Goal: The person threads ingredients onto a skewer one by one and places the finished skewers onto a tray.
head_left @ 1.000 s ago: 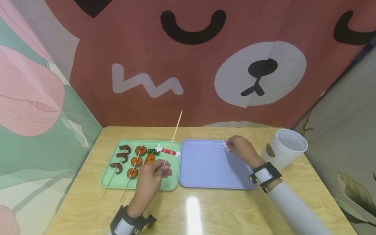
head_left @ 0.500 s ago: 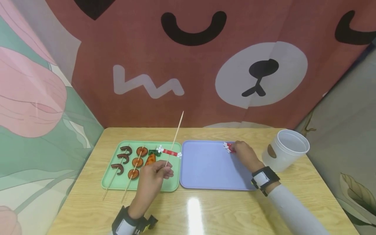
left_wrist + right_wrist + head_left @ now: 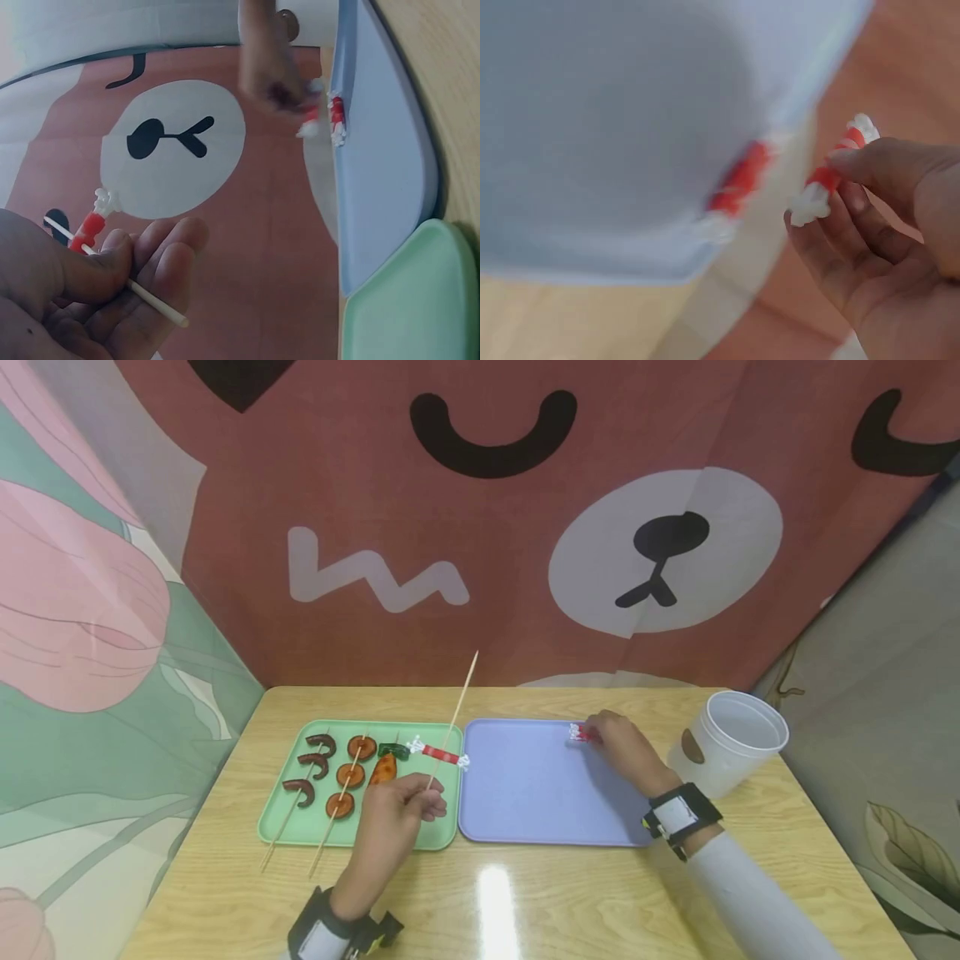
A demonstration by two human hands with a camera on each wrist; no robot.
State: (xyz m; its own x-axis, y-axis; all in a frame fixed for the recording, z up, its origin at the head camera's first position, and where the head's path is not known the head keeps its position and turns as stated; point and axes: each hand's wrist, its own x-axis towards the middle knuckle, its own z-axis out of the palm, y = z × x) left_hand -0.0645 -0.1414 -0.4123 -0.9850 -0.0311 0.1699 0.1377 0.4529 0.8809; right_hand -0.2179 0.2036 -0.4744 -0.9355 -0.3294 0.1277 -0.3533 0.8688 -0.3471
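My left hand (image 3: 393, 818) pinches a thin wooden skewer (image 3: 461, 697), its pointed end up and away. Threaded on it is one red piece with frilly white ends (image 3: 439, 754), just past the fingers. Over the far right part of the lilac tray (image 3: 525, 785), my right hand (image 3: 626, 752) holds a similar red-and-white piece (image 3: 825, 180) between thumb and fingers, raised off the tray in the right wrist view. Another such piece (image 3: 739, 182) lies by the tray's far edge. Part of the right fingers is hidden in the head view.
A green tray (image 3: 435, 827) adjoins on the left. It bears skewers of brown curled pieces (image 3: 321, 766) and round brown slices (image 3: 350, 775), plus an orange piece (image 3: 385, 768) and a green piece (image 3: 393, 750). A white tub (image 3: 731, 760) stands at right; a printed cloth hangs behind.
My right hand has picked up one of the red-and-white pieces from the lilac tray. The left hand and its skewer have shifted slightly right.
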